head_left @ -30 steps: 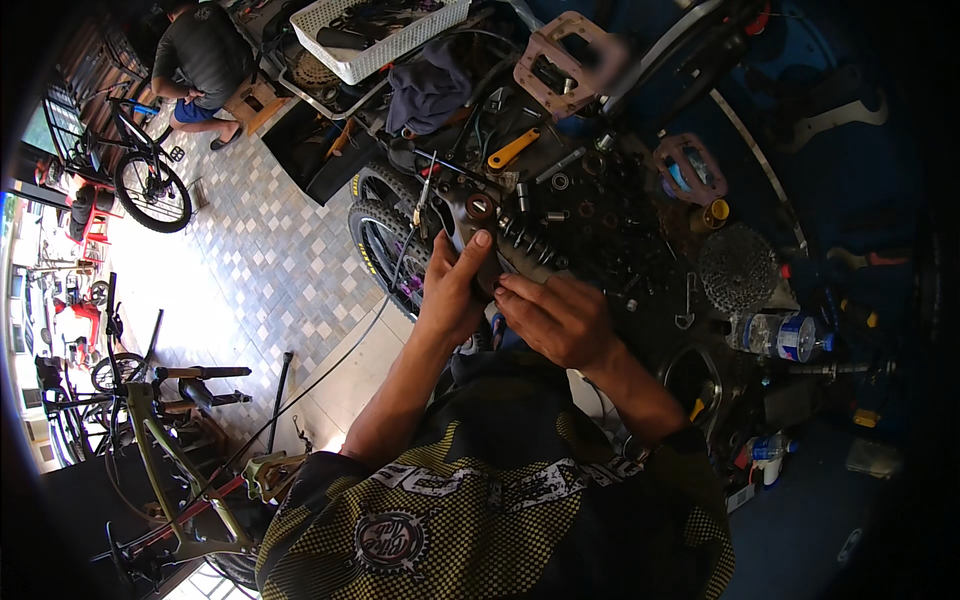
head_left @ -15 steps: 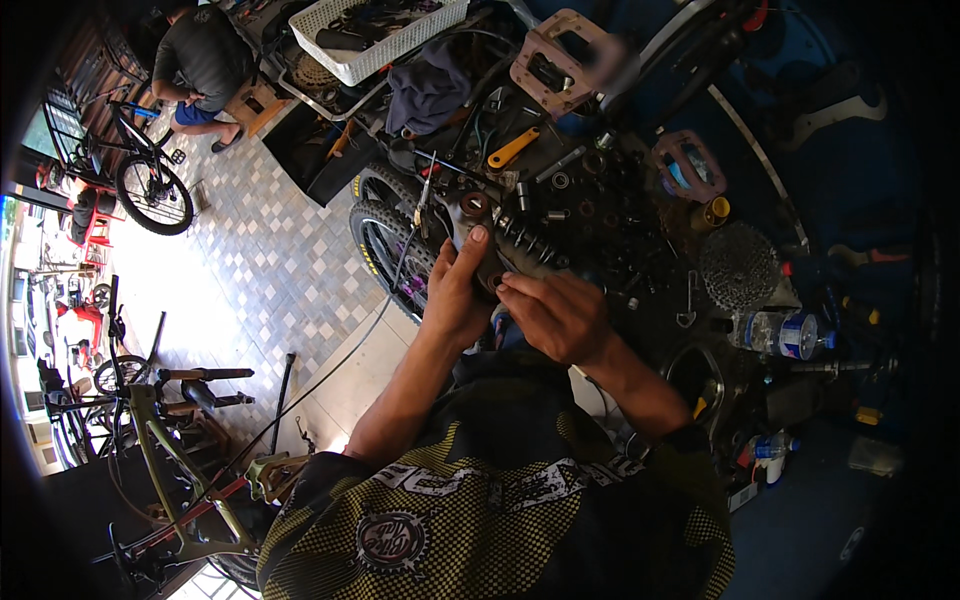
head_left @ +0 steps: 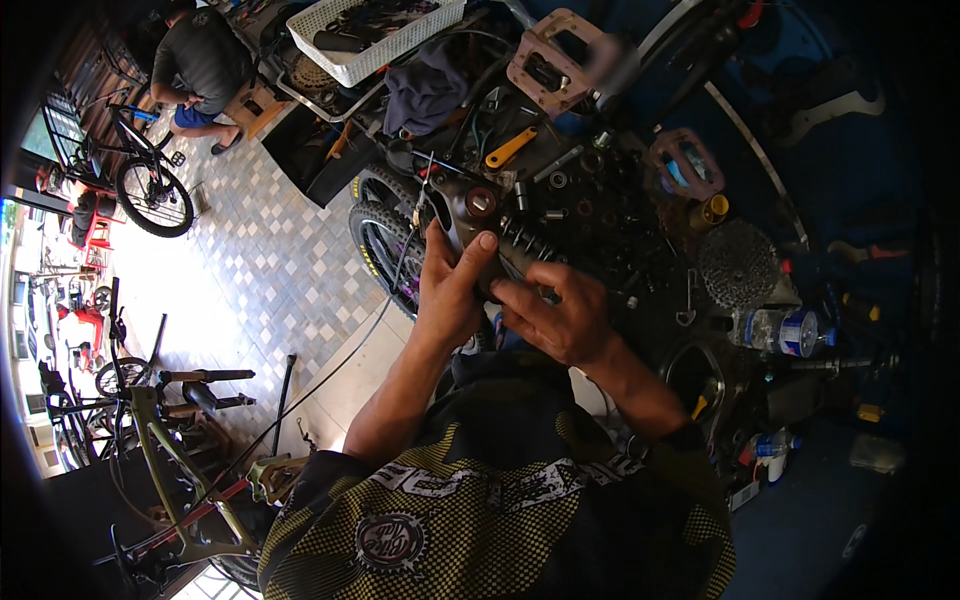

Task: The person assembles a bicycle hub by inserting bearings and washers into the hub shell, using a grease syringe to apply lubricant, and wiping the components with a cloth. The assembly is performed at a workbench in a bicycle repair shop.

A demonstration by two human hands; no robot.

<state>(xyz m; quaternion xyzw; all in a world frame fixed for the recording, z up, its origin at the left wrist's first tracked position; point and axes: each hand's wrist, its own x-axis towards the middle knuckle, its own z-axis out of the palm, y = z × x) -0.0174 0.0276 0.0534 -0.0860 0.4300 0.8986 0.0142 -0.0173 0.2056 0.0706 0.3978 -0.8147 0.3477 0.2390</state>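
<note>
Both hands hold one dark bicycle part, a coil-sprung shock unit, above the near edge of the cluttered worktop. The left hand wraps its grip around the black body, thumb pressed up near the round brown bushing at the part's top end. The right hand closes on the lower end, fingers curled beside the coil spring.

Judging from this hold, the part hangs unsupported over the worktop's edge, so a slip of either hand could drop it onto the knobby tyre or the tiled floor below. Small loose nuts and spacers lie just beyond it, and a swing of the part could scatter them.

Compared with a second ago, the hands have stayed in nearly the same spot; the left thumb has moved slightly higher toward the bushing, and the right fingers have shifted along the spring.
</note>
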